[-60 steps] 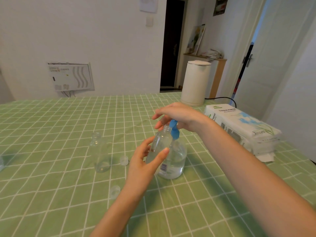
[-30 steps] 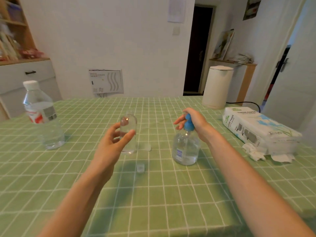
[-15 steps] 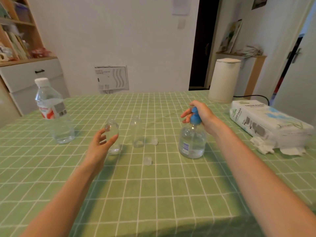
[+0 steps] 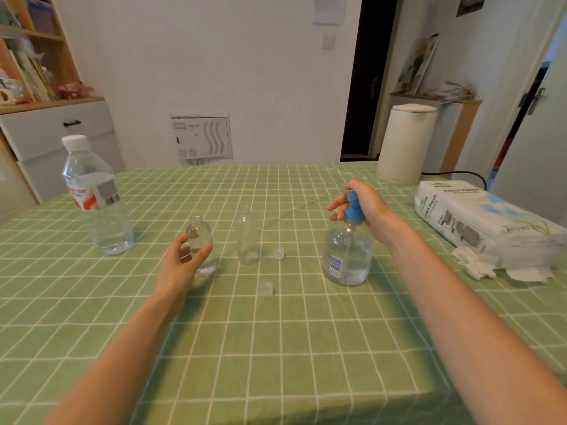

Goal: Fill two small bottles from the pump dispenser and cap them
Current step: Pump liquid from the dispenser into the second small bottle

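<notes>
A small round clear bottle (image 4: 203, 240) stands uncapped on the green checked tablecloth (image 4: 276, 348), left of centre. My left hand (image 4: 184, 265) is wrapped around its lower part, thumb on the left and fingers in front. A taller slim clear bottle (image 4: 247, 237) stands uncapped just to its right. Two clear caps lie loose: one cap (image 4: 278, 253) beside the slim bottle, the other cap (image 4: 266, 288) nearer me. The pump dispenser (image 4: 346, 259), a clear bottle with a blue pump head, stands to the right. My right hand (image 4: 365, 210) grips that pump head from the right.
A large water bottle (image 4: 98, 204) with a white cap stands at the left. At the back right is a white kettle (image 4: 405, 142). A tissue pack (image 4: 469, 213) and crumpled tissues (image 4: 474, 265) lie at the right edge. The table's front edge runs along the bottom.
My left hand has carried the small round bottle away from the pump spout to the left and set it down on the cloth. My right hand has stayed on the pump head.
</notes>
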Demonstrator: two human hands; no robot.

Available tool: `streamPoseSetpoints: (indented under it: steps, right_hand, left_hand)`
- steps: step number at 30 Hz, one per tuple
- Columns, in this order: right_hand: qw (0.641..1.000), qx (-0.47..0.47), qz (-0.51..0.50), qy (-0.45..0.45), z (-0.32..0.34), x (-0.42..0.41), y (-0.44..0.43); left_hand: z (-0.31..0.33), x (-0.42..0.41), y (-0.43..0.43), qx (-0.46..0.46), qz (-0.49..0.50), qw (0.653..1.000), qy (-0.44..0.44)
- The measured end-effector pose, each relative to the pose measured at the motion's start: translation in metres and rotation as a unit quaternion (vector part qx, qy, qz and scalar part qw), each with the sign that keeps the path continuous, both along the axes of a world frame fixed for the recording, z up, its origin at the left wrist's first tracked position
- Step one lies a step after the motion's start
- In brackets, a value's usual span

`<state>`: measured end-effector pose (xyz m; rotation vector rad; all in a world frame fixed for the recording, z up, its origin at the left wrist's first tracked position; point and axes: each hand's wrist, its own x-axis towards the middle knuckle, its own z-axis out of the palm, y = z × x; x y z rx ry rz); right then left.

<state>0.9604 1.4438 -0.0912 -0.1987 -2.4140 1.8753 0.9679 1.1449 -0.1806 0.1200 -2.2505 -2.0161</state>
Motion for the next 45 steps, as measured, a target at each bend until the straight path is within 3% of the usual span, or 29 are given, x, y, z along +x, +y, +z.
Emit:
streamPoseSetpoints:
  steps: [6,10,16,26,32,38,45]
  right_hand:
    - [1.000,-0.003,0.001,0.002,0.000,0.000,0.000]
    - [1.000,-0.005,0.000,0.003,0.000,0.000,0.000]
    - [1.000,0.000,0.002,0.007,-0.002,0.000,0.000]
    - [1.000,0.008,0.004,0.015,-0.006,-0.004,0.002]
    - [1.000,0.002,0.006,0.016,-0.005,-0.004,0.002]
    - [1.000,0.006,0.006,0.020,-0.006,-0.004,0.002]
    - [1.000,0.001,0.004,0.021,-0.006,-0.003,0.001]
  left_hand:
    - [-0.007,0.015,0.005,-0.067,0.059,0.995,-0.041]
    - [-0.013,0.035,0.015,-0.051,0.094,0.992,-0.062]
    - [-0.014,0.048,0.044,-0.066,-0.009,0.997,-0.041]
    - [-0.004,-0.017,0.077,-0.083,0.023,0.996,-0.013]
    - [-0.016,-0.034,0.074,-0.086,-0.013,0.996,0.015]
    - [-0.006,-0.029,0.074,-0.074,-0.021,0.994,0.073]
    - [0.022,0.015,0.088,-0.064,-0.100,0.983,0.139]
